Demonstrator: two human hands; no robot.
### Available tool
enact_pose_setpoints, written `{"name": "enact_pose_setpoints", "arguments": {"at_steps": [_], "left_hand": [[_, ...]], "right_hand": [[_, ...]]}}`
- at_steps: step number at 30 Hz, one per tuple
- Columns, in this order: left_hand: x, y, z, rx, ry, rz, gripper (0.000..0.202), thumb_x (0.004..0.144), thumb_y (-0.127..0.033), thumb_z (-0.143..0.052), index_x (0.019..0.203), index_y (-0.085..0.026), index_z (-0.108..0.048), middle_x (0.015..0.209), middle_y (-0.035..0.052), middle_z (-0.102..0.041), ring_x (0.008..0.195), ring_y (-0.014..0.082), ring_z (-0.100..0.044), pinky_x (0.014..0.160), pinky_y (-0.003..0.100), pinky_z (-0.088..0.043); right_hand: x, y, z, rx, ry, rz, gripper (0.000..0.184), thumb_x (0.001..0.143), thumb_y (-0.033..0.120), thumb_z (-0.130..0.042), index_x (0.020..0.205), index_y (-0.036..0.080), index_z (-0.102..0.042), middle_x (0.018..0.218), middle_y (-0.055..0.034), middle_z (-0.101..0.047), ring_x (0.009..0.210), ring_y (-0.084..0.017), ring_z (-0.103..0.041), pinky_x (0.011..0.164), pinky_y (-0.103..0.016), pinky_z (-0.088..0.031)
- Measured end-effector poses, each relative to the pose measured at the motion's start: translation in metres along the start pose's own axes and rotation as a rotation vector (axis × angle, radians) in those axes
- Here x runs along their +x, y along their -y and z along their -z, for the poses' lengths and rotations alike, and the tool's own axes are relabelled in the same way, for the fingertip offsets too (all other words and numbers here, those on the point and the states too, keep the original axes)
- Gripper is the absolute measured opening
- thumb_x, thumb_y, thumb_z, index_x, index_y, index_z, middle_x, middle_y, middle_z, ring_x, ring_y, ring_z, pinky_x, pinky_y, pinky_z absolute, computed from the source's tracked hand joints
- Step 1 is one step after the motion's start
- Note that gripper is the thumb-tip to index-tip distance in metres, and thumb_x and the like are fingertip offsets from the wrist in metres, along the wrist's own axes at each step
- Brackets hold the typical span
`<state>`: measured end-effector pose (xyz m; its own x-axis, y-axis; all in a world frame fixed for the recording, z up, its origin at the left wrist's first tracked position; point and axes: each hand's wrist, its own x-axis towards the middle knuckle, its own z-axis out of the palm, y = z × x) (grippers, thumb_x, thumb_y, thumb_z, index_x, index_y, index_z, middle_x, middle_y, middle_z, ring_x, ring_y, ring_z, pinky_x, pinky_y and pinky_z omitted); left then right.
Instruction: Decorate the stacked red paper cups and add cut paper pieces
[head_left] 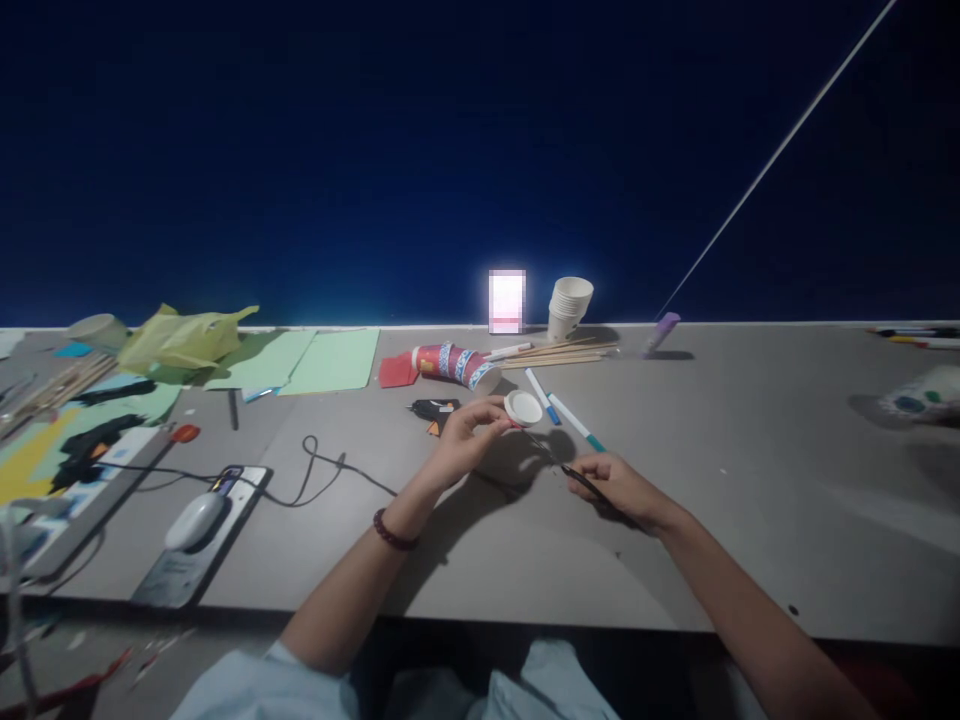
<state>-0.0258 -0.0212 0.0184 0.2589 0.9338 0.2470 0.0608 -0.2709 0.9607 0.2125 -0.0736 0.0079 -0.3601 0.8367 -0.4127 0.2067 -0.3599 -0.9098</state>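
My left hand (466, 432) holds a small white paper cup (523, 408) on its side above the grey table (750, 480), its round bottom turned toward me. A dark bead bracelet (391, 532) sits on that wrist. My right hand (619, 486) grips dark scissors (579, 478), whose blades point up-left toward the cup. The blade tips sit just below the cup; whether they touch it is unclear. Two markers, one blue-capped (541, 383) and one teal-capped (576, 422), lie just behind my hands.
A stack of white cups (568, 307), wooden sticks (559, 352), patterned red cups on their side (451, 362) and a black glue gun (433, 410) lie at the back. Green paper sheets (315, 362), a cable (315, 470) and a white device (193, 520) are at left.
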Motion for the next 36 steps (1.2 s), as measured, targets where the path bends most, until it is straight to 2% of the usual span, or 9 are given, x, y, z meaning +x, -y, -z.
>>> {"name": "enact_pose_setpoints", "arguments": {"at_steps": [4,7,11,17,20,28,32,36], "left_hand": [[0.0003,0.0006,-0.0037,-0.192,-0.008,0.083,0.028,0.074,-0.044,-0.076,0.072,-0.017,-0.071,0.112,0.0130,-0.071,0.106,0.0261,-0.065,0.094,0.039,-0.046],[0.0001,0.0013,-0.0047,-0.241,-0.014,0.102,0.028,0.073,-0.043,-0.077,0.071,-0.016,-0.071,0.114,0.0122,-0.071,0.106,0.0255,-0.065,0.095,0.038,-0.045],[-0.0002,0.0025,-0.0029,-0.196,-0.008,0.093,0.029,0.074,-0.045,-0.076,0.072,-0.016,-0.071,0.114,0.0127,-0.071,0.108,0.0259,-0.064,0.096,0.037,-0.044],[-0.0008,-0.0003,0.0013,0.019,0.033,0.009,0.027,0.079,-0.042,-0.071,0.072,-0.017,-0.071,0.109,0.0124,-0.072,0.105,0.0259,-0.065,0.098,0.037,-0.042],[-0.0002,-0.0030,0.0014,0.001,0.080,0.007,0.027,0.081,-0.042,-0.069,0.072,-0.017,-0.071,0.107,0.0116,-0.073,0.102,0.0253,-0.066,0.095,0.036,-0.044],[-0.0011,-0.0012,-0.0016,-0.061,0.116,0.036,0.024,0.080,-0.038,-0.071,0.072,-0.016,-0.073,0.109,0.0133,-0.073,0.102,0.0249,-0.067,0.095,0.037,-0.045],[-0.0013,0.0005,-0.0034,-0.148,0.065,0.119,0.025,0.076,-0.040,-0.075,0.071,-0.016,-0.075,0.106,0.0145,-0.074,0.102,0.0259,-0.067,0.094,0.038,-0.047],[0.0001,-0.0014,-0.0029,-0.217,-0.008,0.173,0.024,0.070,-0.040,-0.079,0.068,-0.016,-0.076,0.095,0.0126,-0.076,0.096,0.0243,-0.068,0.090,0.036,-0.049]], "right_hand": [[0.0040,-0.0048,0.0010,0.060,0.037,-0.020,0.054,0.058,0.060,-0.079,0.058,0.020,-0.043,0.044,0.0112,-0.031,0.038,-0.002,-0.020,0.037,-0.021,-0.010],[0.0070,-0.0083,0.0014,0.092,0.070,-0.022,0.056,0.058,0.062,-0.078,0.058,0.021,-0.040,0.043,0.0122,-0.029,0.038,-0.002,-0.017,0.037,-0.020,-0.009],[0.0062,-0.0084,0.0008,0.052,0.060,-0.013,0.055,0.059,0.062,-0.078,0.058,0.021,-0.041,0.044,0.0118,-0.029,0.038,-0.002,-0.018,0.038,-0.020,-0.009],[0.0018,-0.0054,-0.0010,-0.032,0.020,0.029,0.054,0.063,0.058,-0.077,0.056,0.020,-0.039,0.048,0.0103,-0.031,0.041,-0.002,-0.023,0.038,-0.019,-0.012],[0.0022,-0.0066,-0.0006,-0.033,0.032,0.020,0.053,0.064,0.057,-0.077,0.056,0.021,-0.039,0.048,0.0104,-0.031,0.040,-0.002,-0.023,0.038,-0.019,-0.012],[0.0036,-0.0078,0.0018,-0.033,0.025,0.011,0.055,0.064,0.059,-0.077,0.055,0.020,-0.039,0.047,0.0107,-0.030,0.040,-0.002,-0.020,0.038,-0.020,-0.011],[0.0045,-0.0054,0.0029,0.044,0.029,0.016,0.056,0.063,0.063,-0.076,0.056,0.021,-0.039,0.045,0.0113,-0.029,0.038,-0.002,-0.018,0.036,-0.020,-0.011],[0.0064,-0.0060,0.0043,0.103,0.013,0.043,0.056,0.058,0.064,-0.078,0.059,0.020,-0.043,0.047,0.0096,-0.035,0.039,-0.003,-0.027,0.036,-0.018,-0.013]]}}
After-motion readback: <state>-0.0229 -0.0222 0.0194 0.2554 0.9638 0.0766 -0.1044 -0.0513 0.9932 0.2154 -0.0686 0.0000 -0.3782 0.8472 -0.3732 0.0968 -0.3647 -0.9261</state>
